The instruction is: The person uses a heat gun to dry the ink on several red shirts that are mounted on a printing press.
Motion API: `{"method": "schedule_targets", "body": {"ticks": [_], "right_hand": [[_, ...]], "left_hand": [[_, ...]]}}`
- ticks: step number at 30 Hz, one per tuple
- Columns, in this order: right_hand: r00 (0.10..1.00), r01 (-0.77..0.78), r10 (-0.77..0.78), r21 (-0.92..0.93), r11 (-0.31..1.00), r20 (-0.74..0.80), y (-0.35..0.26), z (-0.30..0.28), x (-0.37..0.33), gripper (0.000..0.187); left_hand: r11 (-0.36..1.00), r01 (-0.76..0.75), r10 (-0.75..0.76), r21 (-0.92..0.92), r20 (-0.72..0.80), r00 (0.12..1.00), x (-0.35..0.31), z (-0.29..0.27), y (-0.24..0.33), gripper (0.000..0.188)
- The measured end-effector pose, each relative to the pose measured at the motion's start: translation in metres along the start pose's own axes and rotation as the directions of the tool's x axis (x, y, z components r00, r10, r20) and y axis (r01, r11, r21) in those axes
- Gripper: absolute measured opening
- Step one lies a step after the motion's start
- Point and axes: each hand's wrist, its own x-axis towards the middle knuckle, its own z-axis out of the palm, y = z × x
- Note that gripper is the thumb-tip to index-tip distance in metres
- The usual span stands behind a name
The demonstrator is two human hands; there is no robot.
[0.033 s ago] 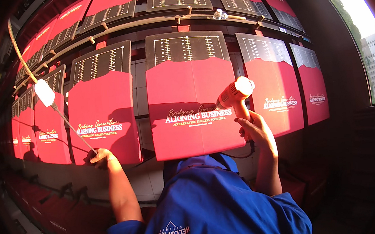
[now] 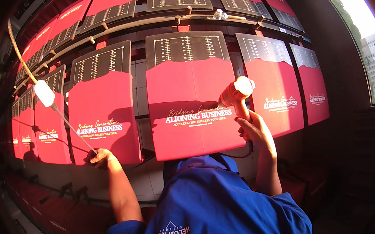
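Observation:
An orange heat gun (image 2: 237, 96) is held by its handle in my right hand (image 2: 258, 131), fingers wrapped round it. Its nozzle points left, above the white and gold print on the middle red fabric panel (image 2: 194, 140), which is pulled over a dark marked board (image 2: 186, 49). My left hand (image 2: 101, 157) is closed on a thin dark cord (image 2: 75, 132), near the lower edge of the red panel to the left (image 2: 104, 150). That cord runs up to a white block (image 2: 44, 93) hanging from a yellowish cable (image 2: 20, 53).
More red printed panels on dark boards stand left and right (image 2: 271, 84). A rail with wooden pegs (image 2: 162, 22) crosses behind, with a second row beyond it. A dark cable (image 2: 241, 156) loops below my right hand. A bright window (image 2: 366, 41) is at the far right.

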Motion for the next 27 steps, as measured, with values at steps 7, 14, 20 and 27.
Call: {"method": "schedule_targets", "body": {"ticks": [7, 14, 20, 27], "right_hand": [[0.996, -0.030, 0.028, 0.019, 0.999, 0.080, -0.004, 0.005, -0.004, 0.022], [0.994, -0.016, 0.012, 0.037, 0.999, 0.107, -0.009, 0.022, -0.007, 0.024], [0.994, -0.080, 0.077, 0.038, 0.996, 0.077, -0.005, 0.020, -0.008, 0.028], [0.997, -0.081, 0.080, 0.050, 0.995, 0.022, -0.006, 0.034, -0.012, 0.030]], "left_hand": [[1.000, -0.001, 0.000, -0.028, -0.047, 0.999, 0.019, 0.013, -0.018, 0.055], [0.892, -0.401, 0.408, -0.207, -0.012, 0.913, 0.066, 0.047, -0.081, 0.014], [0.749, 0.230, 0.181, -0.621, 0.525, 0.831, 0.094, 0.043, -0.120, 0.030], [0.925, -0.210, 0.340, -0.317, 0.444, 0.829, 0.105, 0.047, -0.094, 0.040]]}}
